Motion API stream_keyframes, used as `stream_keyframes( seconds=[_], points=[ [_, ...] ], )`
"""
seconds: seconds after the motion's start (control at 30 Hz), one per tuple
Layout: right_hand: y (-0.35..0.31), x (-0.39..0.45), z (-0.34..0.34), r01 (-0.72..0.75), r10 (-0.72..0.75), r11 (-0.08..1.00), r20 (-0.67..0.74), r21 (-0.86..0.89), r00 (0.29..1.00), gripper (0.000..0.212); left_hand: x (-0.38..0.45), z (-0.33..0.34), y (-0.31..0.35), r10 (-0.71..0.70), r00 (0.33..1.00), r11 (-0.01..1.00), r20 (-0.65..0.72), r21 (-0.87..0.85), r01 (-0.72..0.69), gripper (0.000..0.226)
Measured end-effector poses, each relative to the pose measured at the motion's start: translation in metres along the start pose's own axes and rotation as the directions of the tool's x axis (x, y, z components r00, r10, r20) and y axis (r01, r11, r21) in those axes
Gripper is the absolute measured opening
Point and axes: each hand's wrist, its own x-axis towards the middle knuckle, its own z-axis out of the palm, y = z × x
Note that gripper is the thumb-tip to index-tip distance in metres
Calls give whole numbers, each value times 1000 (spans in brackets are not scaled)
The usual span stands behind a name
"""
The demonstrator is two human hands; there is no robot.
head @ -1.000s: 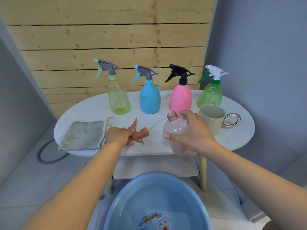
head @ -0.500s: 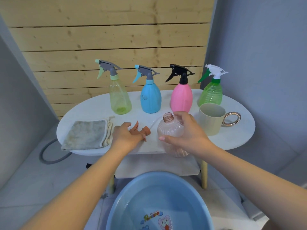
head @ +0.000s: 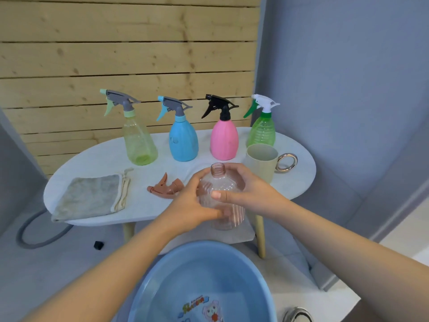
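Observation:
A clear pinkish ribbed bottle [head: 222,196] with an open threaded neck is held upright over the table's front edge. My left hand [head: 190,205] grips its left side and my right hand [head: 246,189] wraps its right side, thumb across the front. The bottle's brown trigger sprayer head [head: 166,188] lies on the white oval table [head: 97,163], just left of my left hand, with no hand on it.
Behind stand a yellow-green spray bottle [head: 139,145], a blue one [head: 183,140], a pink one [head: 224,140] and a green one [head: 262,131]. A beige mug [head: 262,161] sits at right, a grey cloth [head: 92,196] at left. A blue basin [head: 204,287] lies below on the floor.
My left hand has let go of the brown sprayer head, left it on the table, and moved right to grip the bottle. The bottle has come nearer to me.

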Motion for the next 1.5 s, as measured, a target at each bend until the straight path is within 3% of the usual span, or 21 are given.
stream_keyframes(
  seconds=[0.07,0.1,0.17,0.23,0.33,0.5,0.83,1.1,1.3,1.4,1.5],
  points=[
    [1,-2,-10,7,-9,998,-28,-67,1000,93,3,6,5,0,997,999,-72,-39,-3,104],
    [1,-2,-16,10,-17,997,-84,-80,996,79,6,7,7,-7,993,999,-115,-54,1,102],
    [5,-2,-34,23,-61,990,-276,-137,959,44,13,8,11,-7,981,999,-192,-32,1,95],
    [16,3,-53,-21,-130,945,-432,-327,893,32,18,7,11,7,971,1000,-238,8,-6,97],
    [36,15,-75,-150,-173,828,-502,-539,847,50,24,11,12,12,959,1000,-282,18,-8,105],
    [55,34,-85,-228,-2,793,-377,-565,926,91,33,17,11,22,948,999,-316,36,-11,100],
    [51,57,-81,-355,73,691,-428,-630,901,95,38,10,-5,-27,947,996,-321,68,52,101],
    [23,16,-63,-171,70,778,-186,-605,980,93,4,-15,3,1,954,997,-299,77,23,108],
    [-8,-27,-29,21,23,792,64,-611,998,85,-53,-60,11,-92,995,995,29,37,91,97],
    [-9,-35,-4,49,102,800,216,-597,971,82,-79,-73,-1,-169,974,980,153,130,150,79],
    [-5,-34,14,108,159,755,341,-646,926,81,-92,-81,-22,-303,911,934,279,277,226,93]
  ],
)
